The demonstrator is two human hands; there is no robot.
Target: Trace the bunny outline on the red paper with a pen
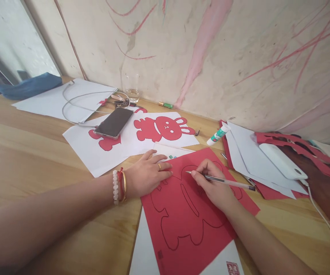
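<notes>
A sheet of red paper (179,233) lies at a slant in front of me, with a rabbit outline drawn on it in dark ink. My right hand (216,187) grips a clear-barrelled pen (230,181), its tip at the outline near the sheet's upper middle. My left hand (149,172) lies flat over the sheet's upper left edge, fingers stretched out. White paper (139,244) shows under the red sheet. Beyond my hands, a red paper rabbit (165,129) lies on a white sheet. Part of the drawing is hidden beneath my right hand.
A phone (115,122) with a cable rests on white paper. Behind it are keys (121,102) and a glass (132,89) near the wall. A glue stick (219,133) stands right of centre. Stacked papers and a white power bank (282,161) lie at the right.
</notes>
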